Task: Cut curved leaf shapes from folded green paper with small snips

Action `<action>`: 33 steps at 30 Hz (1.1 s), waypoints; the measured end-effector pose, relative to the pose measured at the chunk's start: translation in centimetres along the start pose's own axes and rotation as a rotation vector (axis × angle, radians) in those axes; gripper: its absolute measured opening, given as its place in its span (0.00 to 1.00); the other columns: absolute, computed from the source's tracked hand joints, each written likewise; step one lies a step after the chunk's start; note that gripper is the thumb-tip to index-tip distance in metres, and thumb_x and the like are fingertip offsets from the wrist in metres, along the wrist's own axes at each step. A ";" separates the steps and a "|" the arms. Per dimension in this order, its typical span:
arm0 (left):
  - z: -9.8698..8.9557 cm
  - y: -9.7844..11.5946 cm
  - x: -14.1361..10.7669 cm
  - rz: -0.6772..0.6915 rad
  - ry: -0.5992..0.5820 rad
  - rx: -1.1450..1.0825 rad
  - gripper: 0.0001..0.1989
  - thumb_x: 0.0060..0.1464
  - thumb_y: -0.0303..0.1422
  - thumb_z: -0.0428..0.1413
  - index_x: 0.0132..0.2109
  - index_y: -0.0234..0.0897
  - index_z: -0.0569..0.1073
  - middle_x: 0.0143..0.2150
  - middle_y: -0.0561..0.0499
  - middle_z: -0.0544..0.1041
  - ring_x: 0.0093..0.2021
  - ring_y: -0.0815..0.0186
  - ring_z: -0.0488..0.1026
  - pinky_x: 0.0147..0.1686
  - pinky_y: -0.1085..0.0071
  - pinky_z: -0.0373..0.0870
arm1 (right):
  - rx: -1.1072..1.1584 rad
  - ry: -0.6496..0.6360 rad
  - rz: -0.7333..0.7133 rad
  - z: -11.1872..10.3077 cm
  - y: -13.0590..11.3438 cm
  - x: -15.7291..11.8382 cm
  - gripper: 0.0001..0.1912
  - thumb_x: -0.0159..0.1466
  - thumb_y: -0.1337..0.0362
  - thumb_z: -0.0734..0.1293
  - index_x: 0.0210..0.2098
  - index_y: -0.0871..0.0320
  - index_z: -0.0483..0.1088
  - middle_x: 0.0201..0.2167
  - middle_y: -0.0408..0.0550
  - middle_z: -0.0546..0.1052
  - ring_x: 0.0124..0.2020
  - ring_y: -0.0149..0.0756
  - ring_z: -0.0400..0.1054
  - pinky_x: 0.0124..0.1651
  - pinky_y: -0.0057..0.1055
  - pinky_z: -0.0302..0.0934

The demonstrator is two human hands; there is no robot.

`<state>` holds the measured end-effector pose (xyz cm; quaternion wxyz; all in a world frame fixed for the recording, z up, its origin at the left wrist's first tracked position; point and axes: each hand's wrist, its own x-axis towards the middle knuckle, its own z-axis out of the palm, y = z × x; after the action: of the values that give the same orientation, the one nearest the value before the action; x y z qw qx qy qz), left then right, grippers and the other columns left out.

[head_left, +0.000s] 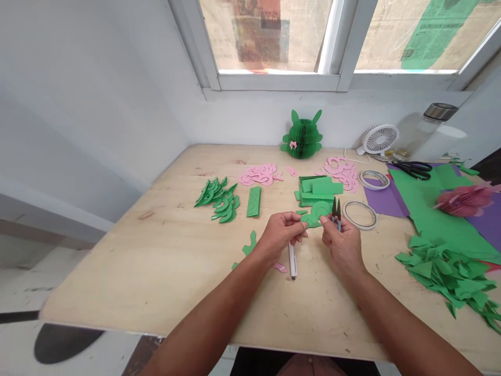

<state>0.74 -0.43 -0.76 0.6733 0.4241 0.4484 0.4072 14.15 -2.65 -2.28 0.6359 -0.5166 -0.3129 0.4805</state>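
Observation:
My left hand (pixel 285 230) pinches the left end of a green paper cut-out (pixel 321 210) with rounded edges and drawn curved lines. At its right side, my right hand (pixel 343 241) grips the same paper between thumb and finger. That hand also holds small thread snips (pixel 336 209), dark blades pointing up and away from me. Below my left hand lies a white pen (pixel 293 262). Just beyond the cut-out is a stack of green paper strips (pixel 319 187). A folded green rectangle with drawn outlines (pixel 254 201) rests further left.
Green cut-outs (pixel 221 198) and pink cut-outs (pixel 260 174) lie at left. A green paper figure (pixel 301 137) stands by the wall, with a white fan (pixel 379 140) to its right. Tape rolls (pixel 360 215), black scissors (pixel 413 169) and green scraps (pixel 450 274) occupy the right side.

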 end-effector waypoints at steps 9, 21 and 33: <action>-0.9 1.0 0.4 0.103 0.145 -0.090 0.11 0.37 0.33 0.61 0.22 0.34 0.66 0.17 0.56 0.67 0.18 0.74 0.64 0.20 0.77 0.60 | -0.152 -0.235 0.022 0.0 -1.0 -0.8 0.19 0.59 0.48 0.63 0.32 0.60 0.70 0.14 0.36 0.57 0.16 0.25 0.46 0.17 0.25 0.38; -1.3 1.4 0.2 0.055 0.068 -0.194 0.12 0.39 0.33 0.62 0.27 0.34 0.66 0.26 0.47 0.78 0.28 0.64 0.76 0.30 0.71 0.71 | -0.322 -0.459 0.177 -0.1 -0.3 -0.8 0.22 0.60 0.47 0.61 0.30 0.62 0.71 0.11 0.35 0.56 0.13 0.24 0.44 0.17 0.26 0.37; -1.2 1.3 0.2 0.047 0.027 -0.163 0.13 0.39 0.34 0.63 0.26 0.33 0.67 0.24 0.47 0.78 0.25 0.67 0.75 0.29 0.71 0.71 | -0.271 -0.427 0.260 0.1 -0.6 -0.9 0.21 0.57 0.46 0.64 0.28 0.61 0.69 0.10 0.34 0.56 0.12 0.23 0.41 0.15 0.24 0.34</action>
<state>-0.58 0.45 0.11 0.6897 0.3728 0.4129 0.4635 13.96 -3.44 -1.63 0.4136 -0.5198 -0.4322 0.6099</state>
